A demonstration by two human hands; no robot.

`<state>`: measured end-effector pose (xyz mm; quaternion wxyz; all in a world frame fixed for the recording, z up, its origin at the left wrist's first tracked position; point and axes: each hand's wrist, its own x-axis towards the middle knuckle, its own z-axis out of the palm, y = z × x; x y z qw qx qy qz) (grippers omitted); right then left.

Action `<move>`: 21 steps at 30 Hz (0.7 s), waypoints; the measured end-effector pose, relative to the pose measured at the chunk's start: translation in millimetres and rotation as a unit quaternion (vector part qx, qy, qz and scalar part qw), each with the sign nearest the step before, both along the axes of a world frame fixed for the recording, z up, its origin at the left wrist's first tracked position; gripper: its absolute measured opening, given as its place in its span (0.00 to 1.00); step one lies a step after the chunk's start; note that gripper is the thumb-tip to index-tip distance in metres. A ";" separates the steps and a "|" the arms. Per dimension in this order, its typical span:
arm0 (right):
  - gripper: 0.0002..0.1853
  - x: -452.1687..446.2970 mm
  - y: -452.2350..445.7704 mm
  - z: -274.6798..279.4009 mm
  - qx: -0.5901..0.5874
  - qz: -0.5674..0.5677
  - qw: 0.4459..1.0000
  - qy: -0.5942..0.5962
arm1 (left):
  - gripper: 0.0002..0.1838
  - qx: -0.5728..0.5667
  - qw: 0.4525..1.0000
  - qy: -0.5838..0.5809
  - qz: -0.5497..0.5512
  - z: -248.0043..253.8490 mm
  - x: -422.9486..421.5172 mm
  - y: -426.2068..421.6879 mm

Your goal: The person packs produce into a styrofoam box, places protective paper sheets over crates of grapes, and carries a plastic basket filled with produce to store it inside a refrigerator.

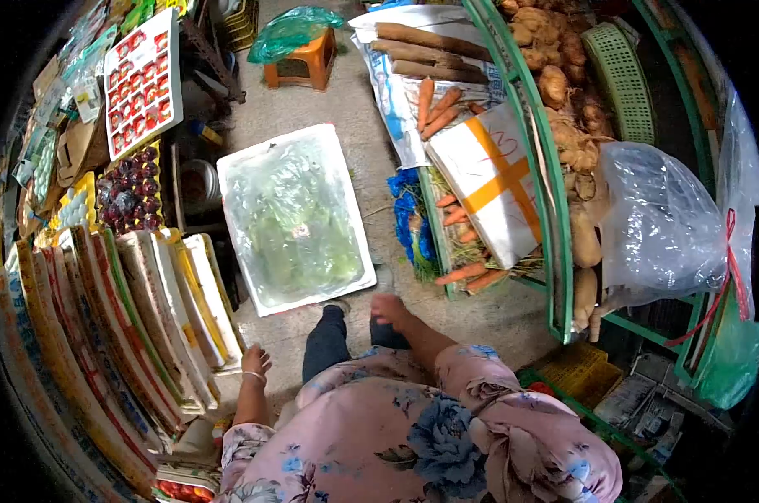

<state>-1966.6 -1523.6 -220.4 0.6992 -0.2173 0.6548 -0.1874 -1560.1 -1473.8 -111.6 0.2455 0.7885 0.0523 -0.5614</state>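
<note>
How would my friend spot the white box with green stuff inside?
Find the grey floor left of the green rack. There, between the orange stool and the person's legs, lies the white box. Unlike the orange-taped box by the carrots, it shows something green under clear plastic.

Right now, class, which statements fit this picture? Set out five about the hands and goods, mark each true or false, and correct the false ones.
1. A white foam box lies on the floor. True.
2. The left hand is inside that box. False: it is apart from the box.
3. A green plastic bag lies on the orange stool. True.
4. The right hand grips a carrot. False: no carrot shows in it; the carrots lie farther right.
5. Clear plastic covers the box's green contents. True.
</note>
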 end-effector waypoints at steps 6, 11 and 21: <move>0.15 -128.9 -72.1 60.4 0.052 -0.469 0.880 -0.051 | 0.10 0.053 0.997 -0.021 0.053 21.2 -54.0 50.7; 0.35 -189.0 -114.6 92.6 0.078 -0.624 0.776 0.051 | 0.10 -0.009 0.996 0.076 0.034 -16.0 -117.2 79.2; 0.33 -245.3 -121.3 58.9 -0.068 -0.750 0.608 -0.251 | 0.15 0.000 0.995 0.087 -0.053 7.1 -203.6 36.6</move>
